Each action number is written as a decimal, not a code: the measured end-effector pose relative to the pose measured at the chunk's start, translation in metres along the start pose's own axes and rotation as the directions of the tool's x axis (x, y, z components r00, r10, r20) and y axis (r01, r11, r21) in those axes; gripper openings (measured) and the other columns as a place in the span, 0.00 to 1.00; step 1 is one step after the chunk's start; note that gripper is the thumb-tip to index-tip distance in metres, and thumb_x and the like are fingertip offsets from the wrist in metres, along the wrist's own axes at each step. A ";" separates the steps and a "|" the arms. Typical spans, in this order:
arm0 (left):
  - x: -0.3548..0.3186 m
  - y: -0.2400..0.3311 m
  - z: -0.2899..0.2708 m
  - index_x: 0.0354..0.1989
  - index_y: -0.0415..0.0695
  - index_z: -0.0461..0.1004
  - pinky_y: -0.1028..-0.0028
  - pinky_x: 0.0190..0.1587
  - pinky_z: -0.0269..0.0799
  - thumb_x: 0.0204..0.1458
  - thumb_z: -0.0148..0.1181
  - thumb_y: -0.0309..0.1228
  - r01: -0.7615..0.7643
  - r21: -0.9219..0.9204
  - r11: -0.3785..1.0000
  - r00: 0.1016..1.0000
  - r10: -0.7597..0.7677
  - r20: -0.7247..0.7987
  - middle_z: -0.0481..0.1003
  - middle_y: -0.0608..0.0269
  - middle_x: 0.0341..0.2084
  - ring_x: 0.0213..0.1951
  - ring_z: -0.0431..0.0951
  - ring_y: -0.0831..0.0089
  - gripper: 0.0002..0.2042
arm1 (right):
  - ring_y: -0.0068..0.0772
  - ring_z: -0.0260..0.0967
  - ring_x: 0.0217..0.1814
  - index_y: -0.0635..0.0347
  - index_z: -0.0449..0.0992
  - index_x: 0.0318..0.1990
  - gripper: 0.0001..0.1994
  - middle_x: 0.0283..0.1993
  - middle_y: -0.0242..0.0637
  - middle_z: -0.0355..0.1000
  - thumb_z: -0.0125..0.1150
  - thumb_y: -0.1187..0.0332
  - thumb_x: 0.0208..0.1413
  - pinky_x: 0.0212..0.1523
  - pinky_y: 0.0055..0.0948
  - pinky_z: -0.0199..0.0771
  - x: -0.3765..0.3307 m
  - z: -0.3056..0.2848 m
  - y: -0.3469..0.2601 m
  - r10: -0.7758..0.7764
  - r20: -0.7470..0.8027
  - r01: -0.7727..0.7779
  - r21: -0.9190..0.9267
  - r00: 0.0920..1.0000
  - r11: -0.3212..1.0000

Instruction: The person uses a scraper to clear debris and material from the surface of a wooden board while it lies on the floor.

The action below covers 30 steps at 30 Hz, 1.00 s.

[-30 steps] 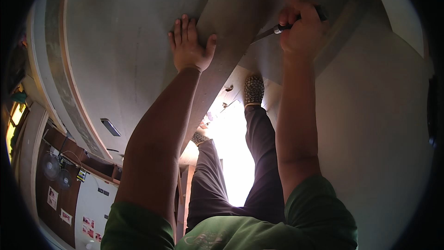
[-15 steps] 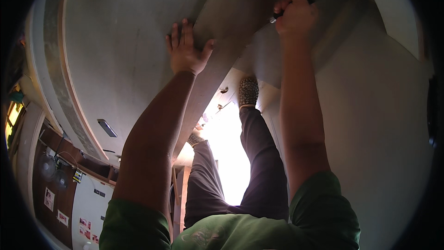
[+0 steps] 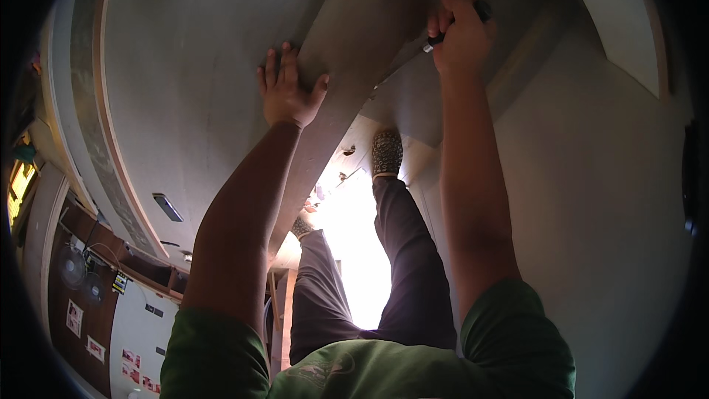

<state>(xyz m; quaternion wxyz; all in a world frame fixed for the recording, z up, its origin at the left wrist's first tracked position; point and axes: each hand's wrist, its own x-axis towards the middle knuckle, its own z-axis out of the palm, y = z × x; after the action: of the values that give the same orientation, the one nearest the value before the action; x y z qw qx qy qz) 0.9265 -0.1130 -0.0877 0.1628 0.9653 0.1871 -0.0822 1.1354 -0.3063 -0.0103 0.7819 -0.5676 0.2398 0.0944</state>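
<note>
My left hand rests flat on a broad grey panel, its fingers spread and its thumb out to the right. Beside it, a wide brownish-grey board face runs diagonally along the panel. At the upper right, my right hand is closed round a black-handled tool. A short silver part shows at the tool's left end, near the board's long edge. Shadow and my fingers hide the rest of the tool, so its exact kind is unclear.
My patterned shoe stands beyond a glaring bright patch of floor. A dark oblong piece sits on the panel's lower part. Far left are a fan and pictures stuck on a white door. A pale panel rises at right.
My right hand, still round the tool, appears a little lower and further left. My left hand stays flat on the panel. The whole view has shifted slightly.
</note>
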 end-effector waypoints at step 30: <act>0.002 0.001 0.001 0.70 0.50 0.55 0.55 0.73 0.37 0.52 0.52 0.61 0.043 0.034 0.999 0.998 -0.044 0.037 0.54 0.68 0.71 0.73 0.46 0.61 0.41 | 0.27 0.64 0.24 0.62 0.72 0.23 0.09 0.20 0.33 0.66 0.63 0.73 0.52 0.31 0.29 0.67 -0.043 -0.021 -0.024 0.022 0.008 -0.019 -0.256 1.000 0.966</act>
<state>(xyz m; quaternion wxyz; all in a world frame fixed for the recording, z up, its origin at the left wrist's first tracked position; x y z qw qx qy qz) 0.9286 -0.1134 -0.0886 0.1486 0.9617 0.2037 -0.1072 1.1029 -0.3287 0.0256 0.7024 -0.6609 0.2270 0.1358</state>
